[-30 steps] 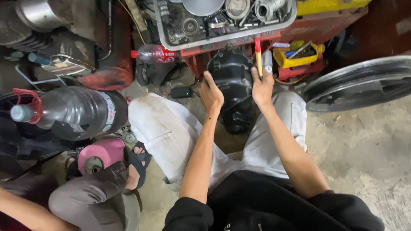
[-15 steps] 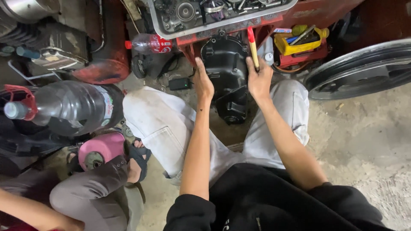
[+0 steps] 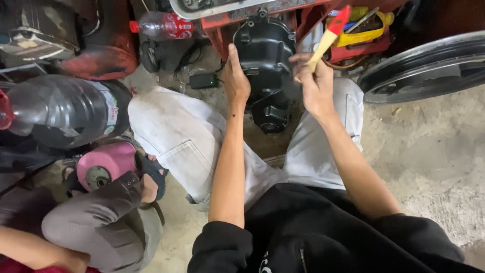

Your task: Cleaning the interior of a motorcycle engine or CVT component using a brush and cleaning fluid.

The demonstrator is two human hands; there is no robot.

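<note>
Left hand (image 3: 236, 81) lies flat-fingered against the black cast-metal engine cover (image 3: 265, 60), steadying it between the knees, while right hand (image 3: 316, 86) pinches a yellow-handled, red-tipped brush (image 3: 329, 35) clear above it.

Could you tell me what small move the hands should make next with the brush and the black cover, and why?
Probably lower the brush onto the black engine cover. The right hand holds it lifted beside the cover, tip raised and not touching, while the left hand braces the cover's left edge, so it looks steadied for brushing.
</note>
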